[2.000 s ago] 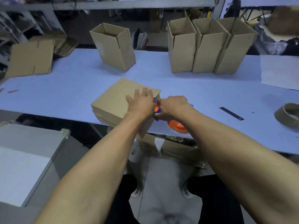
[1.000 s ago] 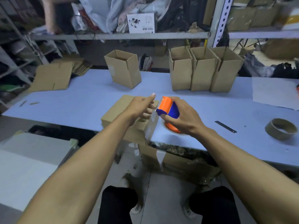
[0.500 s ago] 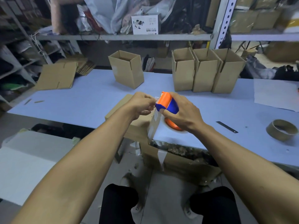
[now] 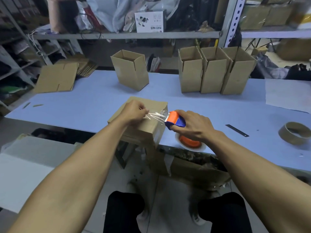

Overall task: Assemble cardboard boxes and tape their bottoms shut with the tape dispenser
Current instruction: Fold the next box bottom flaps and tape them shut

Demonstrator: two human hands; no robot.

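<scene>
The right hand [image 4: 195,126] is wrapped tight around the orange and blue tape dispenser [image 4: 175,121], fingers closed over its body, with the orange wheel of the tape roll [image 4: 189,143] showing below the palm just above the table [image 4: 84,105]. The left hand [image 4: 133,111] is pinched shut on the free end of a strip of clear tape [image 4: 155,116], which stretches, wrinkled and shiny, from the fingertips across to the dispenser's mouth. Under both hands sits the cardboard box [image 4: 143,126], closed side up, at the near edge of the table and partly overhanging it; the tape hangs just above its top, and whether it touches the cardboard cannot be told.

The only print in view is on a white carton [image 4: 149,21] on the shelf far beyond the hands; its dark lettering is upside down and too small to read.

Beyond the left hand stands one open box [image 4: 131,69], tilted. Beyond the right hand three open boxes [image 4: 215,71] stand touching in a row. Far left of the grip lies a flat, unfolded box [image 4: 55,78]. Right of the dispenser lie a dark ruler [image 4: 237,130] and an empty cardboard tape core [image 4: 294,132].

The dispenser's blade is hidden by the fingers. The box's seam is covered by the left hand, and the shelves are blurred.
</scene>
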